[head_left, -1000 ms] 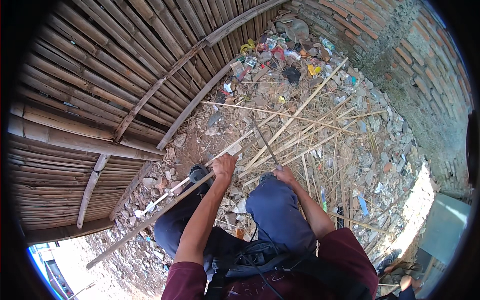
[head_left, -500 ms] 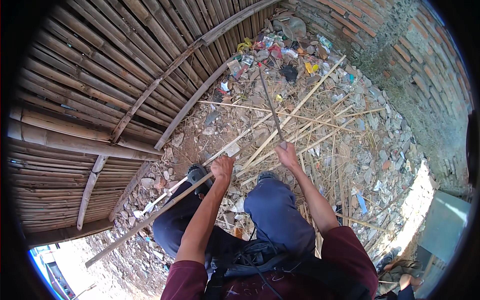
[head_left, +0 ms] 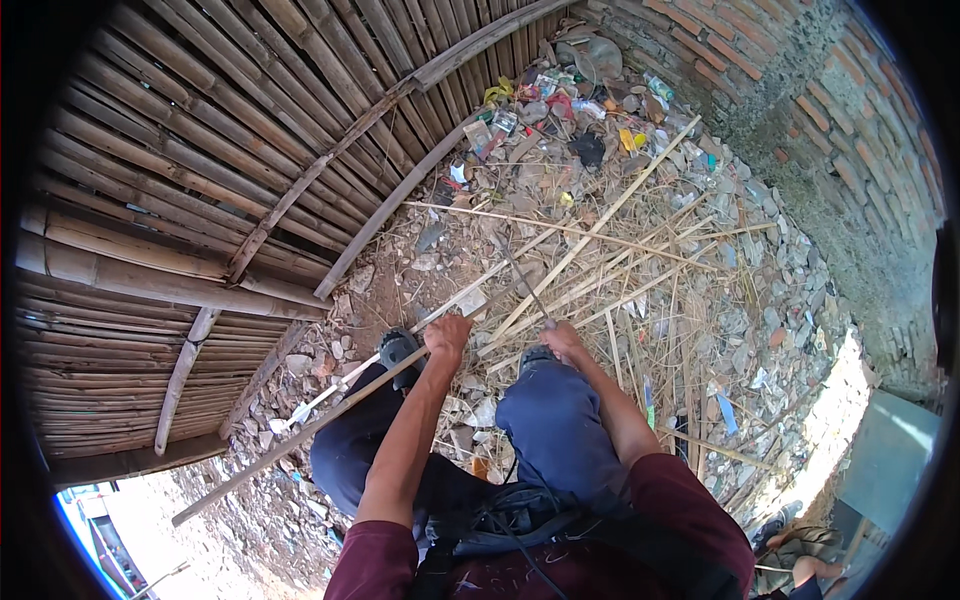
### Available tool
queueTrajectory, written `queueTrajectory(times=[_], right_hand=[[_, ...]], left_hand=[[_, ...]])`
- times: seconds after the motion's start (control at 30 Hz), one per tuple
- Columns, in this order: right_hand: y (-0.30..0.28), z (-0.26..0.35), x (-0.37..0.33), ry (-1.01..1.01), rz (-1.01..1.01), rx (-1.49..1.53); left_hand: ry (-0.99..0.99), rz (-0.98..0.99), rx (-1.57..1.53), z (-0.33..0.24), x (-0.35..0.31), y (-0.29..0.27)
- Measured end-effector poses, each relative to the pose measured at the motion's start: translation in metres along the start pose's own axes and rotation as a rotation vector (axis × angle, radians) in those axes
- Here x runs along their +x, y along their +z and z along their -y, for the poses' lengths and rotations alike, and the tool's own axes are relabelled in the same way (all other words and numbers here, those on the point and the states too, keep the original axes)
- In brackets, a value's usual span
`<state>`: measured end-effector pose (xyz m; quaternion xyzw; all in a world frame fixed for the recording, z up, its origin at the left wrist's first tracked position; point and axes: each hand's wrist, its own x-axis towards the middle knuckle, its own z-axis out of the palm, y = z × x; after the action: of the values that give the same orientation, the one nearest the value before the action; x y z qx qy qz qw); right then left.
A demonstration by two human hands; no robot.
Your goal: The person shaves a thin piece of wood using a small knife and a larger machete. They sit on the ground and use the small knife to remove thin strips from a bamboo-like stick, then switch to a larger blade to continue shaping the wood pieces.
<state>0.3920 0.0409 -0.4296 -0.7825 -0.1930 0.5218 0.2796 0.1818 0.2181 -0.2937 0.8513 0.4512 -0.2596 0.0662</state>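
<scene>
My left hand [head_left: 447, 335] is closed round a long split bamboo strip [head_left: 300, 438], which slants from the lower left to just past my fist. In my right hand [head_left: 565, 342], by my right knee, is the handle of a long narrow knife [head_left: 529, 287]. Its dark blade points up and left and seems to cross the strip's far end; whether they touch I cannot tell. Another pale strip [head_left: 335, 388] lies on the ground beside the held one, passing my left shoe [head_left: 400, 352]. My fingers hide the handle.
Several loose bamboo strips [head_left: 600, 228] criss-cross the stony, littered ground ahead. A bamboo slat wall [head_left: 250, 130] rises at the left, a brick wall [head_left: 830, 170] at the right. Coloured rubbish [head_left: 560, 110] lies at the back. Another person's arm [head_left: 815, 570] shows at the lower right.
My right hand has come down and slightly left, toward my knee. The knife's blade has dropped and tilted further left, toward the held strip. My left hand has barely moved.
</scene>
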Motion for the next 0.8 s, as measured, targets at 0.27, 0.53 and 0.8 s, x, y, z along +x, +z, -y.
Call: queueTrajectory(times=[0.27,0.53,0.8], right_hand=[[-0.013,-0.001,-0.008,-0.017,-0.002,0.052],[-0.005,-0.022,-0.001,0.044,-0.014,0.252],[-0.001,-0.009,-0.019,0.004,-0.039,0.194]], left_hand=[[0.008,0.165,-0.259,-0.001,0.019,-0.001],[0.101,0.153,-0.168,-0.053,0.007,-0.025],[0.060,0.114,-0.153,-0.052,-0.012,-0.013]])
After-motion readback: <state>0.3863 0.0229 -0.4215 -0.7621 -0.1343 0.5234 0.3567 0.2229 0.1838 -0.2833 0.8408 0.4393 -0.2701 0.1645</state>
